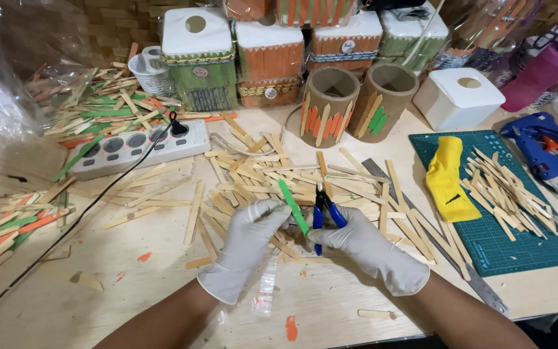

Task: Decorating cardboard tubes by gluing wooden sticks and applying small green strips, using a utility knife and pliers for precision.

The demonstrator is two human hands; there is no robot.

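Wooden table littered with craft sticks; at lower centre of the frame, the gloved left hand pinches a green stick, long axis slanting up-left. Just right, touching it, the right hand grips blue-handled cutters, closed fingers around the handles.

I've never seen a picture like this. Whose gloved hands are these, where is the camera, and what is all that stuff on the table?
No machine here: a person wears a camera on the head, looking down at their own two hands. The left hand, in a white glove, holds a green stick. The right hand, also gloved, grips small blue-handled cutters. Beneath them lies a heap of plain wooden sticks on the table. Around it: a power strip, two cardboard tubes partly covered in sticks, a green cutting mat, a yellow cloth and a blue glue gun.
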